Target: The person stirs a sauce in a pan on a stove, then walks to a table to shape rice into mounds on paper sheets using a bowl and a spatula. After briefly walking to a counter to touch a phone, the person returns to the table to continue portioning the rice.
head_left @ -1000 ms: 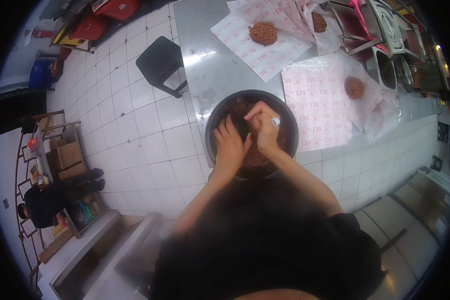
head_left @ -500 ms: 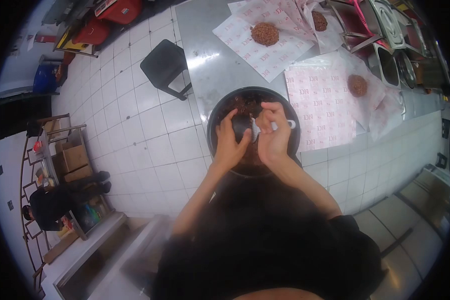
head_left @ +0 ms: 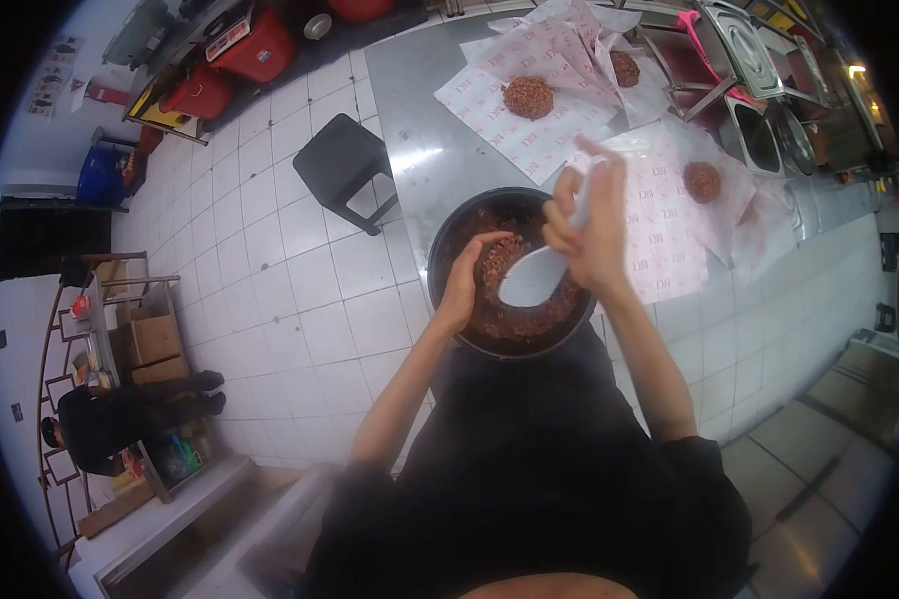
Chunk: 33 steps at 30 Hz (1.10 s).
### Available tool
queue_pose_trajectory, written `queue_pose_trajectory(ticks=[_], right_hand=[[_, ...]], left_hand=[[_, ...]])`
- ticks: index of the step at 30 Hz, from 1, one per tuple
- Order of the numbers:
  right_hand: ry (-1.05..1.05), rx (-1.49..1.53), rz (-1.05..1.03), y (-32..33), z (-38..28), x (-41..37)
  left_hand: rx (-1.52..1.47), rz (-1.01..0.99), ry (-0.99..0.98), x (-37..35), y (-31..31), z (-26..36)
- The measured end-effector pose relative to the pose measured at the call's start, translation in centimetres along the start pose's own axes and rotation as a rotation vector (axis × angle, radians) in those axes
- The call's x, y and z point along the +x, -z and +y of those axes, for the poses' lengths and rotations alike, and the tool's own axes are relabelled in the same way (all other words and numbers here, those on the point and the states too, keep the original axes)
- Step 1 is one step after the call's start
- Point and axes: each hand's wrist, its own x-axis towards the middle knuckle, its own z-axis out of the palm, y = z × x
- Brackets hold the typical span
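A dark round pot (head_left: 504, 352) of reddish-brown rice (head_left: 514, 327) stands before me. My left hand (head_left: 459, 290) curves around a rounded clump of rice (head_left: 496, 264) inside the pot, its fingers over the far left side. What lies under the clump is hidden. In my closed right hand (head_left: 599, 240) is the handle of a white rice paddle (head_left: 531, 282). The ribbed blade faces up beside the clump, over the rice. Motion slightly blurs the right fingers.
Rice balls (head_left: 527, 97) sit on printed paper sheets (head_left: 659, 240) across the metal table (head_left: 420, 160). Metal pans (head_left: 754, 135) are at the far right. A black stool (head_left: 345, 165) stands left of the table; a person (head_left: 100, 424) is by shelves farther left.
The paddle has turned so its blade lies broad and visible, and my right hand has risen up and right. The left hand now shows rice where a dark rounded surface was.
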Motion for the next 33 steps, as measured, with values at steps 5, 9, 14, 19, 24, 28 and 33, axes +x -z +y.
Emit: queue_pose_trajectory(ticks=[5,9,14,19,24,28,33], right_hand=[[0.405,-0.549,0.329,-0.9,6.6,1.4],[0.640,-0.856,0.495,-1.2,8.8,1.3],[0.637,-0.687,0.437,-1.8,10.5,1.5],[0.621,-0.664,0.303,-2.3,9.4,1.3],[0.194,-0.333,0.137,-1.1,2.9,0.7],[0.390,-0.715,0.097,0.5,0.9,1.3],[0.709,-1.026,0.111,0.6,6.5,0.6]], left_hand=[[0.324,-0.037,-0.117,-1.0,-1.2,0.6],[0.281,0.120,0.132,-1.7,-2.3,1.2],[0.350,0.219,0.033,-1.7,-2.0,-0.1],[0.358,0.133,0.005,-1.8,-1.6,1.0],[0.432,0.011,-0.133,-0.1,-0.5,2.9],[0.009,0.026,0.197,0.6,0.1,2.9],[0.109,0.019,0.194,0.5,-1.0,2.2]])
